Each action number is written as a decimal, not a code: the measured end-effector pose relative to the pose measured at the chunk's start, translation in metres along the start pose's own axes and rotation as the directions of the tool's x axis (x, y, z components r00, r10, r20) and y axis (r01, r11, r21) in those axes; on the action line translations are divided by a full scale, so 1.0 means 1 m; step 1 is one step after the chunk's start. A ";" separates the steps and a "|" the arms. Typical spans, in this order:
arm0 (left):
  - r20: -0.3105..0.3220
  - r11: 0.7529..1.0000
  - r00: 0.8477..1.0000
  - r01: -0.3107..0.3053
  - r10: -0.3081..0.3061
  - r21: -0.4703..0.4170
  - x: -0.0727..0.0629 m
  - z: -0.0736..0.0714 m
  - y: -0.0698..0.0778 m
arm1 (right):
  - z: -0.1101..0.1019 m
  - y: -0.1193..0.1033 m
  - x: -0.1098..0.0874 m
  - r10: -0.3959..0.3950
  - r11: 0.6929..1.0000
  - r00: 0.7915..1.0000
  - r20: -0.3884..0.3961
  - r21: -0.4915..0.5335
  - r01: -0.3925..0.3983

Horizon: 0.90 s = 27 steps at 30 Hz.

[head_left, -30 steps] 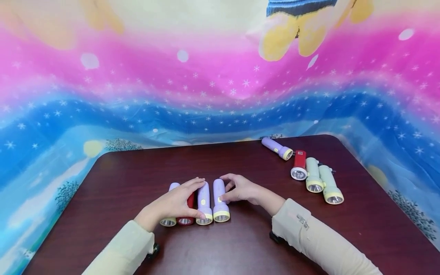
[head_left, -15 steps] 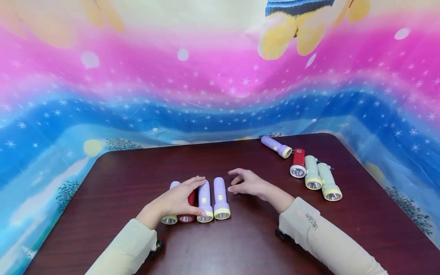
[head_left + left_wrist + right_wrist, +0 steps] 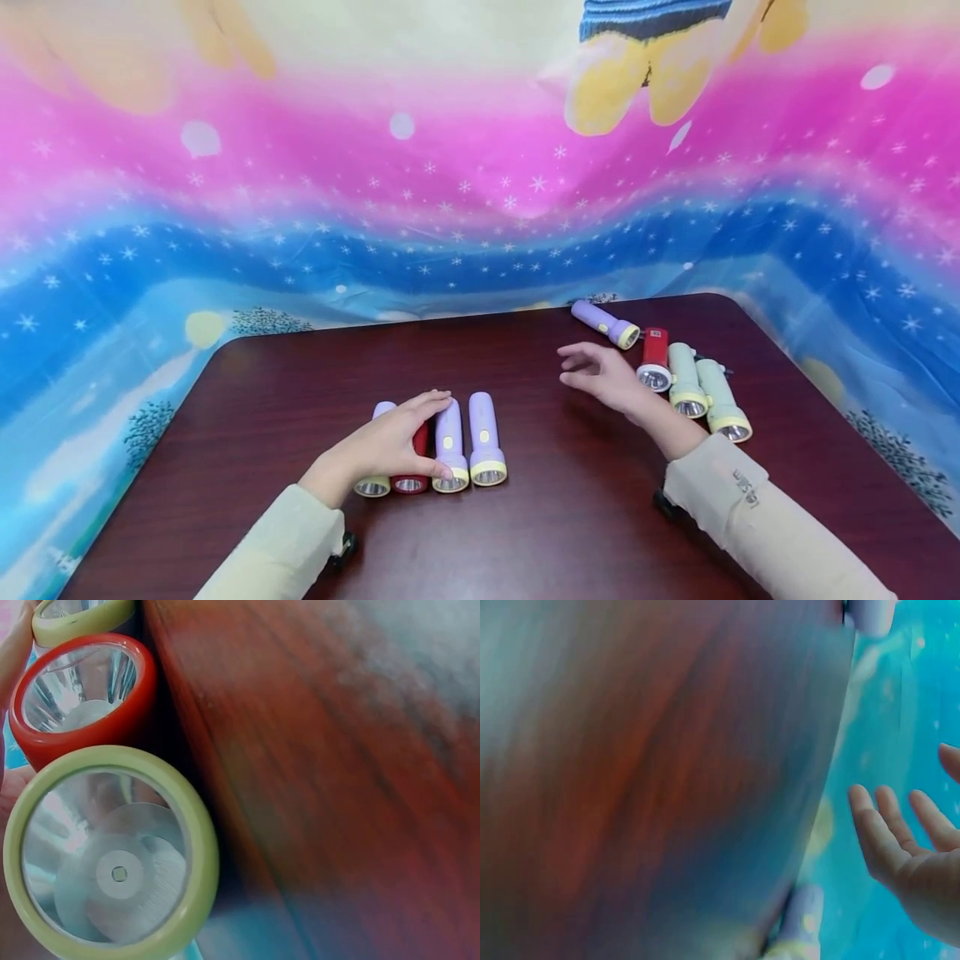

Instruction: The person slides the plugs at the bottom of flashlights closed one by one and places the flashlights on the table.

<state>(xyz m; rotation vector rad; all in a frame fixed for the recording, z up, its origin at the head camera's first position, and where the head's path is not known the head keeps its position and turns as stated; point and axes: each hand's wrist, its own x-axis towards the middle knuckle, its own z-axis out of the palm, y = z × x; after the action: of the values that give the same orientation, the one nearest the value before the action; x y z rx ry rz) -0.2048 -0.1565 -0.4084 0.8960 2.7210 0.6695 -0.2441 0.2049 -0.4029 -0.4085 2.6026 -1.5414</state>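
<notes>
In the head view, several flashlights lie in a row, lenses toward me: a leftmost purple one with a yellow rim (image 3: 372,487), a red one (image 3: 410,484), then two purple ones. My left hand (image 3: 375,442) spans the inner purple flashlight (image 3: 449,442), thumb at its lens end and fingers at its far end. That hand covers much of the two left flashlights. The rightmost purple flashlight (image 3: 487,437) lies untouched beside it. My right hand (image 3: 607,379) hovers with spread fingers and holds nothing, left of another red flashlight (image 3: 655,358). Its loose fingers also show in the right wrist view.
A second group lies at the back right of the dark wooden table (image 3: 315,367): a purple flashlight (image 3: 604,323), the red one and two pale green flashlights (image 3: 686,382). A colourful printed cloth (image 3: 450,208) hangs around the table's back and sides.
My right hand let go of the rightmost purple flashlight in the row and moved right and back toward the second group. My left hand stays on the row.
</notes>
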 end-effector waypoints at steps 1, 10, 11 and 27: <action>-0.003 1.000 1.000 0.000 0.000 0.000 0.000 0.000 0.000 | -0.005 0.001 0.000 -0.018 1.000 0.999 -0.029 -0.007 0.018; -0.009 1.000 1.000 -0.016 0.016 -0.005 0.000 0.000 -0.001 | -0.044 0.005 -0.001 -0.019 0.992 0.993 -0.116 -0.128 0.004; -0.008 1.000 1.000 -0.017 0.017 -0.005 0.000 0.001 -0.001 | -0.047 0.007 -0.001 -0.018 0.990 0.993 -0.120 -0.144 0.000; -0.003 1.000 1.000 0.004 -0.004 0.010 0.001 0.001 0.000 | -0.077 0.020 0.026 0.029 0.972 0.986 -0.167 -0.226 -0.067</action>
<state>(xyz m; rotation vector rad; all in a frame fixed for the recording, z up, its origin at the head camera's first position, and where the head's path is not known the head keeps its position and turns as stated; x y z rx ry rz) -0.2049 -0.1554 -0.4097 0.8928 2.7302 0.6582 -0.2890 0.2722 -0.3812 -0.2420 2.9071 -1.3123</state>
